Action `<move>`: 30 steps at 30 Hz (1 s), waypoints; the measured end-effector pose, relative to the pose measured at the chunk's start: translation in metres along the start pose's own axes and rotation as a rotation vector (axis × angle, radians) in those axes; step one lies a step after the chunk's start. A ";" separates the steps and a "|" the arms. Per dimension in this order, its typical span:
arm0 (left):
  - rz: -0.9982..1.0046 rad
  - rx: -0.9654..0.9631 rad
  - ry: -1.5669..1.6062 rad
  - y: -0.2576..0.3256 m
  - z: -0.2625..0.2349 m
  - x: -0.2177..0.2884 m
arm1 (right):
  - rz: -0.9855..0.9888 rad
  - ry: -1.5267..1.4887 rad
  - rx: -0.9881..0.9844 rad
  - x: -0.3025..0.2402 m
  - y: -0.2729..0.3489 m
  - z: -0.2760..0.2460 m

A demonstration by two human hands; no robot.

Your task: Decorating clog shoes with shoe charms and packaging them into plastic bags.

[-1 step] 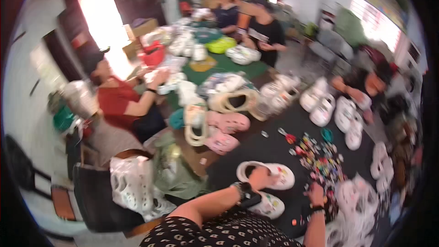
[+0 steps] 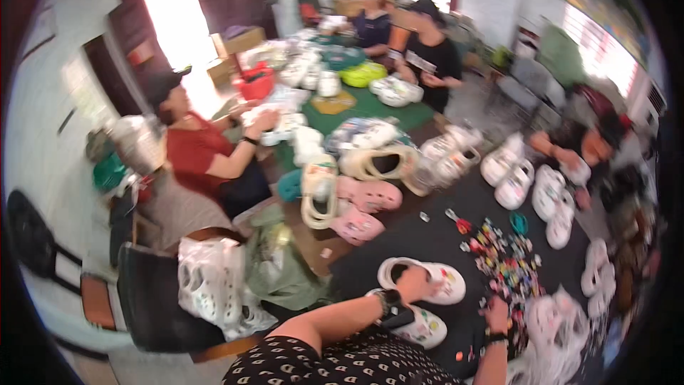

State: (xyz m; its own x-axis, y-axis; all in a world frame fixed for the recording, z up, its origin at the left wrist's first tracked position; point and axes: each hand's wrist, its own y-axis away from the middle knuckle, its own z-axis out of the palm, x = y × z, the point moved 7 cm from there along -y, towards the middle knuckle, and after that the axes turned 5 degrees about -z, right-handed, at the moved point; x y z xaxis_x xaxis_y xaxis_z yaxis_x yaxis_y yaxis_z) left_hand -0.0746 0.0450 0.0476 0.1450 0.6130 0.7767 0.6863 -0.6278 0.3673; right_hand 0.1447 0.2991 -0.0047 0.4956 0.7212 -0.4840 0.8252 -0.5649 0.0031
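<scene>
My left hand (image 2: 415,284) is on a white clog (image 2: 449,286) with colourful charms on its toe; the fingers reach into its opening and hold it on the dark table. A second white clog (image 2: 425,328) with charms lies just nearer to me, partly under my left wrist. My right hand (image 2: 496,315) is at the near edge of a pile of small colourful shoe charms (image 2: 507,260). Its fingers point down among them, blurred, so what they grip is unclear. A few orange charms (image 2: 459,356) lie apart, near my right forearm.
Plastic-wrapped clogs (image 2: 556,321) stand right of my right hand. White clogs (image 2: 514,184) line the far right. Pink clogs (image 2: 367,196) and cream clogs (image 2: 320,199) lie farther left. A bagged pair (image 2: 214,281) sits on a chair. Several people work around the table.
The whole view has shifted a little, so things appear slightly farther right and lower. Both hands keep about the same places beside the clog and the charms.
</scene>
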 end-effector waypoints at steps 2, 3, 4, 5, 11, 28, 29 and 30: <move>-0.032 0.037 -0.014 -0.001 0.001 -0.006 | -0.029 0.070 0.055 0.009 0.004 0.002; -0.051 0.009 -0.017 0.002 0.001 -0.004 | -0.086 0.094 0.128 0.014 0.007 0.001; -0.043 0.042 -0.023 0.004 0.000 -0.002 | -0.063 0.062 0.072 0.021 0.007 0.006; -0.052 0.058 -0.011 0.004 -0.002 -0.004 | -0.036 0.032 0.015 0.029 0.005 0.010; -0.028 0.051 -0.043 0.005 -0.005 -0.001 | 0.193 -0.332 0.081 -0.001 -0.003 0.005; 0.133 0.039 -0.067 -0.011 -0.005 0.004 | -0.227 -0.446 -0.184 -0.168 -0.051 -0.005; 0.136 0.033 -0.066 -0.011 -0.004 0.004 | -0.259 -0.422 -0.167 -0.171 -0.054 0.000; 0.136 0.038 -0.064 -0.012 -0.003 0.004 | -0.292 -0.397 -0.150 -0.171 -0.056 0.002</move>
State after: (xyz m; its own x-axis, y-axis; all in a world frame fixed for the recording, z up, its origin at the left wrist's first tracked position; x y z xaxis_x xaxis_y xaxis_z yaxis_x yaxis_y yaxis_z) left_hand -0.0840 0.0534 0.0479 0.2826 0.5533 0.7836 0.6835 -0.6893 0.2402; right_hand 0.0130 0.2064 0.0762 0.1220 0.6162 -0.7781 0.9578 -0.2785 -0.0704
